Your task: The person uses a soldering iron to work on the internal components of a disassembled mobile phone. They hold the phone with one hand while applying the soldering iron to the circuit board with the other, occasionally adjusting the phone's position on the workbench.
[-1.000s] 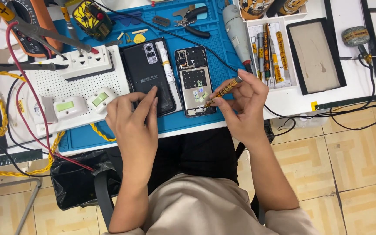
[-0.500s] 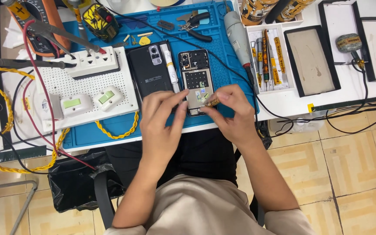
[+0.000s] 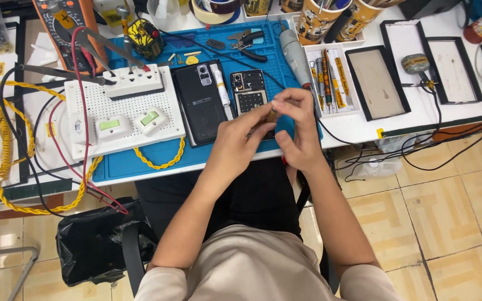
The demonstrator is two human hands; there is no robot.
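Note:
An opened phone (image 3: 248, 92) with its inner board showing lies on the blue work mat (image 3: 157, 161). Beside it on the left rests its black back cover (image 3: 200, 103). My left hand (image 3: 236, 143) and my right hand (image 3: 295, 131) meet over the lower half of the opened phone. Both pinch a small brownish tool (image 3: 272, 115) between their fingertips. The tool's tip and the phone's lower part are hidden by my fingers.
A white perforated board (image 3: 124, 111) with two small white modules and a socket strip sits left of the mat. Yellow coiled cable (image 3: 6, 139), red leads, a multimeter, an electric screwdriver (image 3: 295, 56), a tool tray and black-framed panels (image 3: 376, 82) crowd the bench. A black bag (image 3: 93, 245) lies on the floor.
Both hands have moved up onto the opened phone and closed together. The brownish tool, held out to the right by my right hand before, now sits between both hands' fingertips.

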